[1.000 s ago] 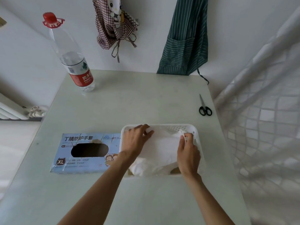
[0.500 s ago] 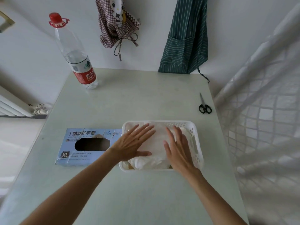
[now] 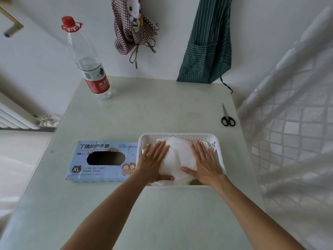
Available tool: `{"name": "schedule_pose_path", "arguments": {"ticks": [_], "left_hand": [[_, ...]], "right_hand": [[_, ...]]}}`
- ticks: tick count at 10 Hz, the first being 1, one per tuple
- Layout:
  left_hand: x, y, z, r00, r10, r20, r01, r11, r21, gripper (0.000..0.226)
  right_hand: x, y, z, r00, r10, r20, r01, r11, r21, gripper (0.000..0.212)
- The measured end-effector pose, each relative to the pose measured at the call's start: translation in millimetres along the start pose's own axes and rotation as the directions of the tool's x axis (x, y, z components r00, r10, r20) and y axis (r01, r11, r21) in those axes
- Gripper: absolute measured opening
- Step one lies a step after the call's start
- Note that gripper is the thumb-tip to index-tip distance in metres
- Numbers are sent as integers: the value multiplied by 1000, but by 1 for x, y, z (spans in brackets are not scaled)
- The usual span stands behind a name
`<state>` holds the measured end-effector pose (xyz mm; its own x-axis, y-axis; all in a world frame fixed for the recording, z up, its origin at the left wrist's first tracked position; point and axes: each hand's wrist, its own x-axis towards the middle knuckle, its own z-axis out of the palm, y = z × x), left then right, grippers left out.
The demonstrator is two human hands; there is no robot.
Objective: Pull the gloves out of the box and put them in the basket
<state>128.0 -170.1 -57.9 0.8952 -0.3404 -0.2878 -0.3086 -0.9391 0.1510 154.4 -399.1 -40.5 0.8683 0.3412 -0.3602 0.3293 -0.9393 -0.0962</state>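
Fingers straight and close together, the left hand [image 3: 153, 164] and right hand [image 3: 207, 164] lie flat on either side of the white gloves [image 3: 178, 159], thumbs pointing inward along the near edge of the heap. Half a second ago the hands sat closer together on top with fingers more spread; a second ago both were pinching the material. The gloves now bulge up as a rounded mound between the palms, inside the white basket [image 3: 215, 143]. The mound has no clear long axis or pointing direction. The blue glove box [image 3: 100, 164] lies flat just left of the basket, touching it, long axis left to right, oval opening facing up. Scissors [image 3: 227, 118] lie near the table's [image 3: 162, 109] right edge.
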Motion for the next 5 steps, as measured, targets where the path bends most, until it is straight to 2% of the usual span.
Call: {"name": "schedule_pose_path", "arguments": {"ticks": [1,2,3,4,5], "left_hand": [[-6,1,-14,999,2,-50,-1,1000,27,103],[-25,3,-26,989,-102,-106,106,994,32,101],[-47,-3,-26,977,-205,-51,211,946,247,109],[-48,1,-26,951,-309,19,293,919,264,90],[-44,6,-32,944,-323,60,292,907,303,89]], "right_hand": [[-3,2,-4,993,-36,-115,27,996,-80,106],[-15,6,-15,984,-15,-178,-5,993,-116,76],[-27,16,-16,971,20,-239,-53,990,-132,71],[-29,26,-7,979,45,-198,-74,987,-143,72],[-25,28,-2,972,46,-229,-89,980,-180,76]]}}
